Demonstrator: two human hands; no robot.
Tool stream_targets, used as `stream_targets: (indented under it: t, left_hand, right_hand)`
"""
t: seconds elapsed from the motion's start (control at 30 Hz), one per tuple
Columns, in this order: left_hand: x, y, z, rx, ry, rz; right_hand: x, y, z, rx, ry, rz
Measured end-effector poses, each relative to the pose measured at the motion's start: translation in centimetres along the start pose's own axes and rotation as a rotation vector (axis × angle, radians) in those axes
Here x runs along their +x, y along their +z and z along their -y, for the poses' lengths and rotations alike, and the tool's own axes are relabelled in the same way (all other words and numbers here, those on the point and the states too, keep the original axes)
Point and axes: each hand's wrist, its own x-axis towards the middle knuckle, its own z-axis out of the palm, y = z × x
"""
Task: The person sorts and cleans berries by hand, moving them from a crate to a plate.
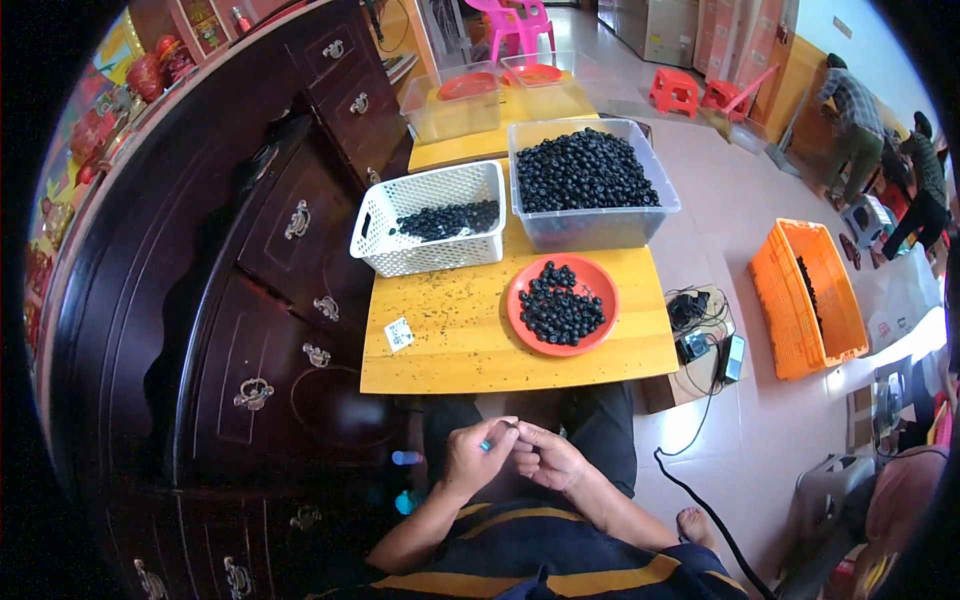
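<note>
My left hand [472,462] and my right hand [552,460] meet over my lap, just in front of the yellow table [480,374]. Their fingertips are pinched together around a small dark piece [512,426], mostly hidden by the fingers. Something small and blue [486,445] shows at the left hand's fingers; its kind is not clear. Nearest on the table is a round red plate [516,326] with many small round black pieces [562,318]. Behind it, a clear plastic bin [580,234] is heaped with similar pieces. A white perforated basket [430,262] holds a thinner layer.
Dark crumbs and a white printed square [399,334] lie on the table. A dark wooden cabinet [270,370] stands close on the left. An orange crate [790,345], cables and a black adapter [692,347] are at the right. Two people work at the far right.
</note>
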Motion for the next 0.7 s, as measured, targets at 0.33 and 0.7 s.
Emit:
stream_targets:
  t: [0.33, 0.7]
  left_hand:
    - [0.3, 0.5, 0.5, 0.104, 0.289, -0.157]
    - [-0.1, 0.8, 1.3, 0.114, 0.111, -0.143]
  right_hand:
    - [0.6, 0.1, -1.2, 0.100, -0.089, -0.053]
    - [0.9, -0.3, -1.2, 0.034, -0.112, -0.055]
